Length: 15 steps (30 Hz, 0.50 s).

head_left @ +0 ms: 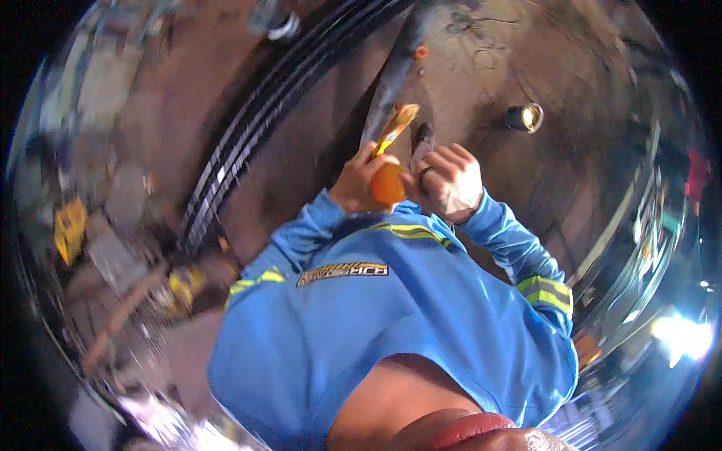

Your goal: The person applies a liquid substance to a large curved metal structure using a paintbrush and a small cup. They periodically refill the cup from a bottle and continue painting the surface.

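Note:
My left hand point(355, 183) is closed around a paintbrush point(391, 134) with a yellow band and tan bristles, which point up and away from me. A round orange thing point(388, 184), smooth and slightly blurred, sits against the same hand; its kind I cannot tell. Close beside it on the right, my right hand point(451, 180) has its fingers curled in and a dark ring on one of them. Whatever is inside that hand is hidden. Both hands are in front of my blue sleeves and shirt.
Dark parallel cables or rails point(226, 161) curve along the left. Beyond my hands runs a long grey beam point(385, 83). A cylindrical can or lamp point(525, 118) stands on the brown floor at right. Yellow objects point(71, 229) and clutter lie far left; a bright light point(681, 337) glares at right.

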Tool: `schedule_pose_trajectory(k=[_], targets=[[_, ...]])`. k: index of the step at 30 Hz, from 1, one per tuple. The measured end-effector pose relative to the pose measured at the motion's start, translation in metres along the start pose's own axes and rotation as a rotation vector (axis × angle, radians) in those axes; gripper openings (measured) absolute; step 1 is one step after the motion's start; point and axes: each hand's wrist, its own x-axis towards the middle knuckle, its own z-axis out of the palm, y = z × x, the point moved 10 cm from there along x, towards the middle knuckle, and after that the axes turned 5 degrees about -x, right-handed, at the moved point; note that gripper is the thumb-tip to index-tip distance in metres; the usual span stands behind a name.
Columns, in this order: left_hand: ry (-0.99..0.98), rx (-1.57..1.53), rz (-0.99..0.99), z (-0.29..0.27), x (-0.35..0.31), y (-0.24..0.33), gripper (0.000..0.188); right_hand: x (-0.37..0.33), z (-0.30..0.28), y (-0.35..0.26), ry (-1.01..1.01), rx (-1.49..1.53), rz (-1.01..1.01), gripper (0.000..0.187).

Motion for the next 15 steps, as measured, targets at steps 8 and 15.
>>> schedule_pose_trajectory(k=[8, 15], targets=[[0.311, -0.249, -0.38, 0.117, 0.087, -0.008, 0.061, -0.079, -0.01, 0.175, -0.213, 0.167, 0.162, 0.034], [0.394, -0.156, -0.598, 0.143, 0.126, -0.023, 0.065, -0.065, -0.014, 0.242, -0.263, 0.276, 0.098, 0.039]])
